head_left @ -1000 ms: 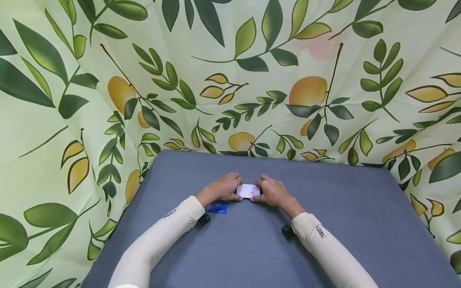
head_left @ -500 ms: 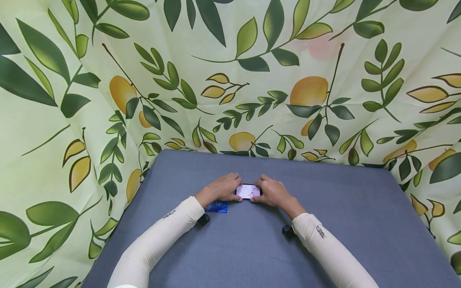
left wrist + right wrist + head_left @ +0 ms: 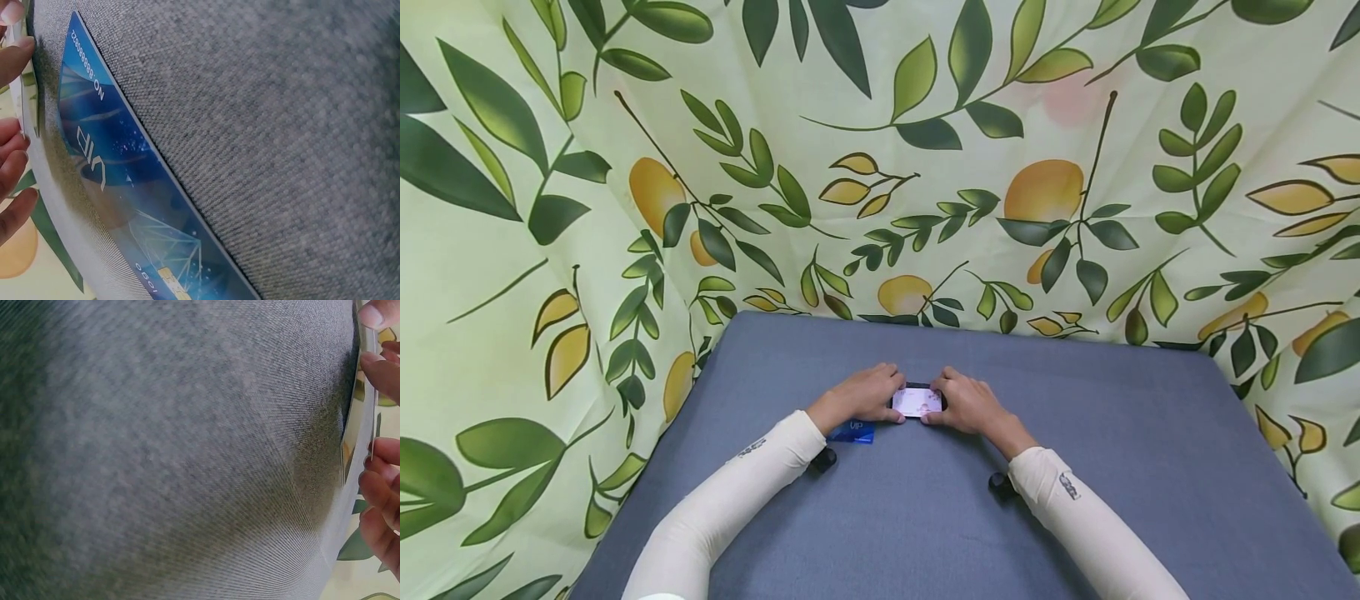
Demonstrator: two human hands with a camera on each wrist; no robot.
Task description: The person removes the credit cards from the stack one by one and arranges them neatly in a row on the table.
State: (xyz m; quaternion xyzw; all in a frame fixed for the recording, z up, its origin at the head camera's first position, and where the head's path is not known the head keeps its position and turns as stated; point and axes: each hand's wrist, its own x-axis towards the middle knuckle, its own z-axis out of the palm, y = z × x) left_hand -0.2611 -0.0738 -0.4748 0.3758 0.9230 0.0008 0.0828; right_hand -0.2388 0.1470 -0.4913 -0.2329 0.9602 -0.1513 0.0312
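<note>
A phone with a lit white and pink screen (image 3: 917,402) lies sideways between my two hands in the head view. My left hand (image 3: 871,394) grips its left end, with the thumb at the near edge and fingers at the far edge. On the opposite end my right hand (image 3: 967,402) holds it the same way. The right wrist view shows the phone edge-on as a thin strip (image 3: 374,412) between thumb and fingers (image 3: 381,487). Whether it touches the table cannot be told. A blue VIP card (image 3: 119,150) lies flat below my left hand, partly hidden by that wrist in the head view.
The grey-blue cloth-covered table (image 3: 880,517) extends to a curtain (image 3: 850,100) printed with leaves and fruit, behind and at both sides. Black wrist cameras (image 3: 824,458) stick out under both light sleeves (image 3: 745,492).
Both hands keep their hold on the phone. The phone has shifted very slightly toward me, and a little more of its dark far edge shows.
</note>
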